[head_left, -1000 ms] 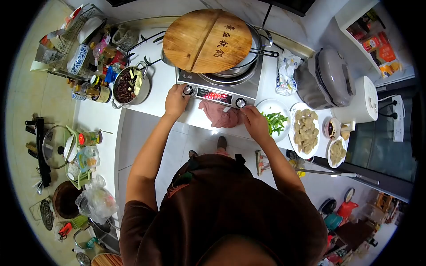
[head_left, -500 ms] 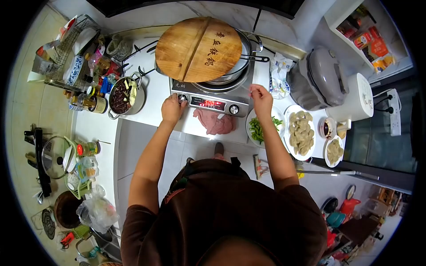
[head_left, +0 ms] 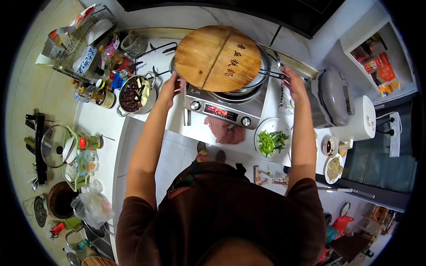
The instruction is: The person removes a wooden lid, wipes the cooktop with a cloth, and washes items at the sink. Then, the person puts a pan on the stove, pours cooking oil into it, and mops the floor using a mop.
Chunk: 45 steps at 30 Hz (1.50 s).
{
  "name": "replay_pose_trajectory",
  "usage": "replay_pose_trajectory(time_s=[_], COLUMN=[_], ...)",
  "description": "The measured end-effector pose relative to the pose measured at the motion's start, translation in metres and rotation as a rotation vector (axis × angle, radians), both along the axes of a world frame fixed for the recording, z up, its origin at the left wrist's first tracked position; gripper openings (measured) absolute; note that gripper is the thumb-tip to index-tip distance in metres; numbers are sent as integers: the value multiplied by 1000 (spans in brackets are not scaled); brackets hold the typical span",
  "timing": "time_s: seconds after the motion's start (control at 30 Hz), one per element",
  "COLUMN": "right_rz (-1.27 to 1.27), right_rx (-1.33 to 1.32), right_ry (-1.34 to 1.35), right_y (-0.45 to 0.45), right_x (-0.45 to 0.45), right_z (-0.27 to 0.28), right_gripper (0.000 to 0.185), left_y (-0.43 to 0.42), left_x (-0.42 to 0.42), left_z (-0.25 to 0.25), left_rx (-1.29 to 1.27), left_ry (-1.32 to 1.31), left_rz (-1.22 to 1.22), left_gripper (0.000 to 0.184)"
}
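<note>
A round wooden lid with dark written characters covers a metal pan on the induction cooker. My left hand is at the lower left edge of the lid, fingers extended and apart. On the other side, my right hand is open at the end of a black pan handle, its fingers loosely about the tip. Whether they touch it is hard to tell. The cooker's display glows red between two knobs. A pink cloth lies at its front edge.
Left of the cooker stands a pot of dark strips and pale pieces, beside several bottles. A plate of cut green vegetables, a grey cooker and a plate of pale slices are to the right.
My left hand has left the cooker's left knob and moved up to the lid's edge. My right hand has moved up and right to the pan handle. The red display reading has changed.
</note>
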State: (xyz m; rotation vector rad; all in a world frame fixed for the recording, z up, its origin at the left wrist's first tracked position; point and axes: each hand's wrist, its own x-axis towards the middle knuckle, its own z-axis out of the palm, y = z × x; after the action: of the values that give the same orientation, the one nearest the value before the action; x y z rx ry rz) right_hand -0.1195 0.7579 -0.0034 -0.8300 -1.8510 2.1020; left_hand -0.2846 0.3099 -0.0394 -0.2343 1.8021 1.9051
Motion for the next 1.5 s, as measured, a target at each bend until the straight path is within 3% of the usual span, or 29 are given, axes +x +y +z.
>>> replay_pose_trajectory(time_s=[0.2,0.33,0.5,0.7,0.8,0.87,1.0,1.07,1.2,1.5], right_rz=[239,228,269,225,96,139,231,128,222,322], right_rx=[27,26,31,25,13,51,2,17,-24,-156], right_ry=[-84,-158,-170,-195,-216,-232,-198,-197,-188,-156], right_y=[27,34,40,44,33,38,61,60,78,66], right_x=[-37,-52,-58,-62,-68,-72,-72,-70,-76,-79], right_z=[8,14,8,6,11,14,-4,-7,-20,-3], right_gripper=[31,30,23,21,21,21,17,19,18,20], left_y=[32,43,55,50,52,59,55,55,58,55], left_x=[-42,-56,-47,-60,-59,-56,-49,-50,-49,-42], left_z=[41,44,46,45,43,45,55,46,39,54], left_rx=[574,339,418,386,272,163,27,182,339,355], left_ry=[-108,-124,-197,-292,-250,-165,-90,-153,-231,-249], left_rz=[-85,-87,-39,-177,-147,0,-87,-76,-9,39], left_gripper=[51,45,36,36,33,28,28,30,32,33])
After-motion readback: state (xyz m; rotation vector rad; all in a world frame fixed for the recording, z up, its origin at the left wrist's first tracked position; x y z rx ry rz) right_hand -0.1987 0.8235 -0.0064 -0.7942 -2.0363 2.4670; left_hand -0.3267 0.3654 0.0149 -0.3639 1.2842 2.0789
